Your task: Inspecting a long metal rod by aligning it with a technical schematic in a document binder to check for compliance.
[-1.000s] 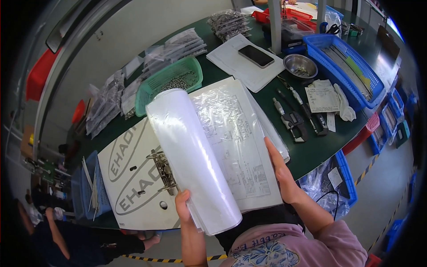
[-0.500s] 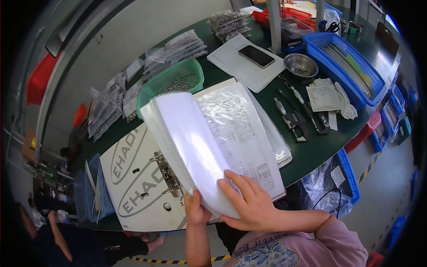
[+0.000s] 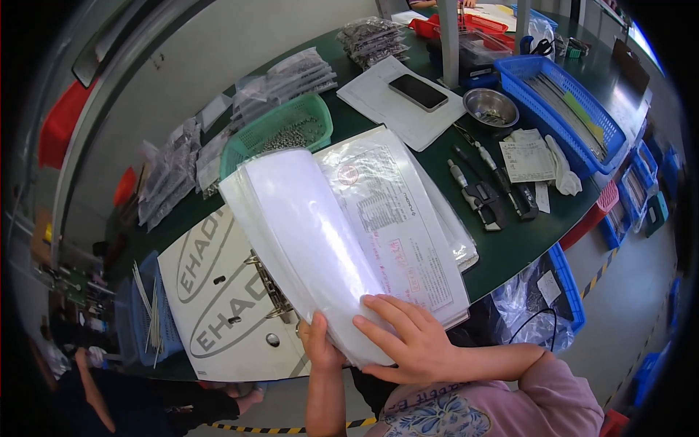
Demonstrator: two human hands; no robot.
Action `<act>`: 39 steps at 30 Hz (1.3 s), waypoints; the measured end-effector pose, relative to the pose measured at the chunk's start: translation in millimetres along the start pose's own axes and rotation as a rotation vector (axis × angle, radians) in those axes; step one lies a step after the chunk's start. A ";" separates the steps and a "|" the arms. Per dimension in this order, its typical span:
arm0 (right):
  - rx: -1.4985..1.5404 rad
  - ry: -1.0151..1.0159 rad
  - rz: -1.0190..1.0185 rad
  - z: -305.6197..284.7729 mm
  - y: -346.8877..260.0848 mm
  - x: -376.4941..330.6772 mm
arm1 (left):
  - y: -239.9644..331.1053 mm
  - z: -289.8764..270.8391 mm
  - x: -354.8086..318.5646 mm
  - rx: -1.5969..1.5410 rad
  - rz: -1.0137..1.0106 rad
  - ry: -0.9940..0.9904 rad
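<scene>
A ring binder (image 3: 218, 320) lies open on the table, its metal clasp (image 3: 273, 291) showing on the left. Clear plastic sleeves (image 3: 306, 233) with papers are lifted and curve over toward the left. My left hand (image 3: 322, 348) is closed on their near lower edge, thumb up. Across the lower right part of these sleeves lies my right hand (image 3: 415, 339), fingers stretched out and apart. A printed sheet (image 3: 386, 211) with a red stamp and red handwriting shows in the sleeve to the right.
Beyond the binder are a green basket (image 3: 313, 120) of small metal parts, bagged parts (image 3: 291, 80) and a phone (image 3: 417, 92) on papers. Micrometers (image 3: 480, 197), a metal bowl (image 3: 491, 108) and a blue basket (image 3: 561, 109) stand right. Another person's arm (image 3: 93, 390) shows lower left.
The lifted sleeves have swung slightly left, and a different page with a red stamp and red writing now shows on the right. Both hands stay nearly in place.
</scene>
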State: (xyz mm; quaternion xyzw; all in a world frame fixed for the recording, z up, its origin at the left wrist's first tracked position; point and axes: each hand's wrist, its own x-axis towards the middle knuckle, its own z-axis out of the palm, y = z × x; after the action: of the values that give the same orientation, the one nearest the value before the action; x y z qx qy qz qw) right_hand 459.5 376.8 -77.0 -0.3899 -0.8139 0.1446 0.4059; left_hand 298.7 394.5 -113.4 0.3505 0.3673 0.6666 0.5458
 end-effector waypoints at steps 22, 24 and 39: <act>-0.006 0.393 0.249 -6.6 17.7 -18.4 | -10.1 -14.2 -2.3 0.109 0.061 -0.058; -0.008 0.528 0.216 -10.5 28.6 -17.2 | -9.3 -16.5 -2.2 0.123 0.054 -0.028; 0.045 0.008 0.062 -11.4 -1.8 2.2 | -9.0 -12.7 -1.8 0.081 0.019 -0.050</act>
State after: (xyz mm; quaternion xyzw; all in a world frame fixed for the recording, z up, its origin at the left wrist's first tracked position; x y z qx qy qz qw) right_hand 466.6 376.4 -67.6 -0.4060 -0.7963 0.1738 0.4133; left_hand 292.2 392.6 -127.5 0.3922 0.3768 0.6473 0.5340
